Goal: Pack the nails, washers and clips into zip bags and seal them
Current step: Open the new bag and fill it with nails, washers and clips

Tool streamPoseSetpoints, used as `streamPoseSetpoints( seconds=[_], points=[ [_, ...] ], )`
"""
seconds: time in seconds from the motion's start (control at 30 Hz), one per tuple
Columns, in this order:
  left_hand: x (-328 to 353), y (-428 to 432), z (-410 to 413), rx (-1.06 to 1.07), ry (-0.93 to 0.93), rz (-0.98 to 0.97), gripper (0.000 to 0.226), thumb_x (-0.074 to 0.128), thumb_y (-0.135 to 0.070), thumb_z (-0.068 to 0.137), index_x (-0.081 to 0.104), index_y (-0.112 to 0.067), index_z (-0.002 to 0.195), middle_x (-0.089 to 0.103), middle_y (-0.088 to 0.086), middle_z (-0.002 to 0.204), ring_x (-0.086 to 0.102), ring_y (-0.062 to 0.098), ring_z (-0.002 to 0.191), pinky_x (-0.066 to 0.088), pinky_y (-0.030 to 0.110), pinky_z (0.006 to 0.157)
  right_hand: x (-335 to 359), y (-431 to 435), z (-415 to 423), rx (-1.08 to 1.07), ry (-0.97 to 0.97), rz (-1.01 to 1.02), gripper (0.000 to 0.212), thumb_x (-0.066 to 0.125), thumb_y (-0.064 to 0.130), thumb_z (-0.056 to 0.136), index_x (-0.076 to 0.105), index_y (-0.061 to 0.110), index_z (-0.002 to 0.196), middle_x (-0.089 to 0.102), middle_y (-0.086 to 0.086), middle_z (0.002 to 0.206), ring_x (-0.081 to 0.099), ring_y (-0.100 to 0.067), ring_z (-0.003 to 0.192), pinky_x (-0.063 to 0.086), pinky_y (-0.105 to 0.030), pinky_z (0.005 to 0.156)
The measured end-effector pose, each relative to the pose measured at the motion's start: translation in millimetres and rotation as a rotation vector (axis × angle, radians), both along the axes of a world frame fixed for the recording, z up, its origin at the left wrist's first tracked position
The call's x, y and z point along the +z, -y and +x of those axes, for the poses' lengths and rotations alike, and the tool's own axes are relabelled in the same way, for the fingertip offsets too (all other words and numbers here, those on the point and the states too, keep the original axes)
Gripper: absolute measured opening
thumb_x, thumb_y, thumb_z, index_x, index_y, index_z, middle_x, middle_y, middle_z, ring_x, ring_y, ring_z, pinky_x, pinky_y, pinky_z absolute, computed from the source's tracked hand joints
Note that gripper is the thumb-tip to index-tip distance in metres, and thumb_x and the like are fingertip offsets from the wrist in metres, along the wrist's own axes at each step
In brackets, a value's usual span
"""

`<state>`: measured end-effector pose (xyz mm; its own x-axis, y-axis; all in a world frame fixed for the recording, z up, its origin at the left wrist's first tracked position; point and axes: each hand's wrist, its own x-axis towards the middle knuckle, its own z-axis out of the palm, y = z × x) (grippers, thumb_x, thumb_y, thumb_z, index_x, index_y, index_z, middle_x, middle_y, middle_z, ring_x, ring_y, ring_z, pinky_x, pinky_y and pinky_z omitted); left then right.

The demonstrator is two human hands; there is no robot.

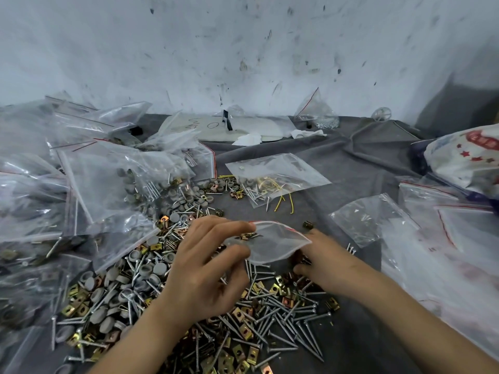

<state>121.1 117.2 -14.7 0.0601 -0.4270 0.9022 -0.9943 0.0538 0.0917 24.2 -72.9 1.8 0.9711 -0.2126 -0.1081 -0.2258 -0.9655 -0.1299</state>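
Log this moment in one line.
left hand: pinches zip bag | right hand: holds its right edge | mouth: open | nails: loose underneath

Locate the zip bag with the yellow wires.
The zip bag lies on the grey cloth, centre of the head view, just right of the grey washers.

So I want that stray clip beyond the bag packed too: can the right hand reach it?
Probably yes: the stray clip lies on bare cloth just past the right hand, nothing covering it. That hand seems to hold the small zip bag, so it must let go first.
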Motion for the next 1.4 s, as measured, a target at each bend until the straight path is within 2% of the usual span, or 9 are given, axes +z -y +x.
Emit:
streamPoseSetpoints(
  seconds=[0.23,0.4,0.53,0.7,0.8,1.0,1.17,1.27,1.4],
  points=[
    [1,1,-1,0.022,-0.015,0.006,0.005,0.049,-0.010,0.088,0.055,-0.011,0.089,0.057,0.006,0.115,0.056,0.025,0.091,0.043,0.042,0.076,-1,9,-6,-0.020,0.197,0.283,0.015,0.069,0.013,0.083,0.064,0.016,0.097,0.057,0.014,0.085,0.055,-0.010,0.093,0.041,-0.021,0.080],
    [3,0,-2,0.035,-0.039,0.012,0.007,0.048,-0.010,0.089,0.055,-0.011,0.089,0.057,0.006,0.118,0.057,0.026,0.091,0.043,0.040,0.078,5,10,-9,-0.040,0.395,0.294,0.011,0.068,0.012,0.085,0.066,0.015,0.095,0.062,0.006,0.090,0.055,-0.012,0.090,0.040,-0.026,0.079],
    [3,0,-3,0.038,-0.032,0.016,0.009,0.046,-0.012,0.091,0.055,-0.011,0.089,0.057,0.007,0.118,0.057,0.027,0.090,0.043,0.042,0.075,13,6,-17,-0.036,0.507,0.431,0.024,0.068,0.009,0.085,0.060,0.032,0.081,0.065,0.013,0.081,0.059,-0.002,0.082,0.041,-0.013,0.071],
    [4,1,-4,0.060,-0.046,0.033,0.006,0.049,-0.011,0.091,0.055,-0.011,0.090,0.055,0.006,0.122,0.058,0.025,0.095,0.044,0.039,0.080,22,-16,-31,-0.146,1.051,0.701,0.028,0.070,0.006,0.081,0.058,0.030,0.086,0.067,0.010,0.086,0.065,-0.005,0.087,0.047,-0.012,0.080],
    [3,1,-4,0.068,-0.045,0.042,0.005,0.050,-0.012,0.092,0.055,-0.011,0.091,0.054,0.006,0.123,0.057,0.025,0.096,0.044,0.038,0.081,33,-33,-36,-0.022,1.273,0.521,0.020,0.070,0.013,0.082,0.057,0.027,0.085,0.066,0.006,0.087,0.063,-0.006,0.089,0.043,-0.007,0.077],
    [2,2,-4,0.072,-0.071,0.034,0.008,0.049,-0.015,0.095,0.057,-0.011,0.094,0.055,0.006,0.122,0.058,0.026,0.097,0.045,0.035,0.083,37,-41,-24,0.146,1.127,0.119,0.012,0.064,0.019,0.085,0.071,0.009,0.086,0.066,0.001,0.112,0.051,-0.024,0.114,0.039,-0.029,0.098],
    [2,1,-2,0.090,-0.122,0.001,0.013,0.047,-0.019,0.098,0.058,-0.012,0.095,0.056,0.004,0.122,0.056,0.018,0.102,0.044,0.032,0.085,26,-25,-27,-0.058,1.152,0.153,0.005,0.067,0.011,0.082,0.070,0.011,0.085,0.064,0.001,0.100,0.051,-0.022,0.106,0.031,-0.017,0.097],
    [2,1,-2,0.095,-0.142,-0.018,0.014,0.045,-0.019,0.098,0.058,-0.012,0.096,0.056,0.004,0.121,0.057,0.019,0.103,0.046,0.035,0.083,7,-13,-26,-0.171,0.793,0.160,0.004,0.073,0.016,0.081,0.072,0.017,0.085,0.061,0.006,0.102,0.046,-0.023,0.113,0.027,-0.019,0.094],
    [1,1,0,0.098,-0.136,-0.023,0.014,0.045,-0.019,0.098,0.057,-0.013,0.096,0.056,0.004,0.121,0.057,0.019,0.102,0.046,0.035,0.083,-18,-9,-25,-0.160,0.237,0.131,0.019,0.062,0.041,0.087,0.069,0.035,0.104,0.040,0.018,0.139,0.007,-0.014,0.142,0.014,-0.030,0.113]
  ],
)
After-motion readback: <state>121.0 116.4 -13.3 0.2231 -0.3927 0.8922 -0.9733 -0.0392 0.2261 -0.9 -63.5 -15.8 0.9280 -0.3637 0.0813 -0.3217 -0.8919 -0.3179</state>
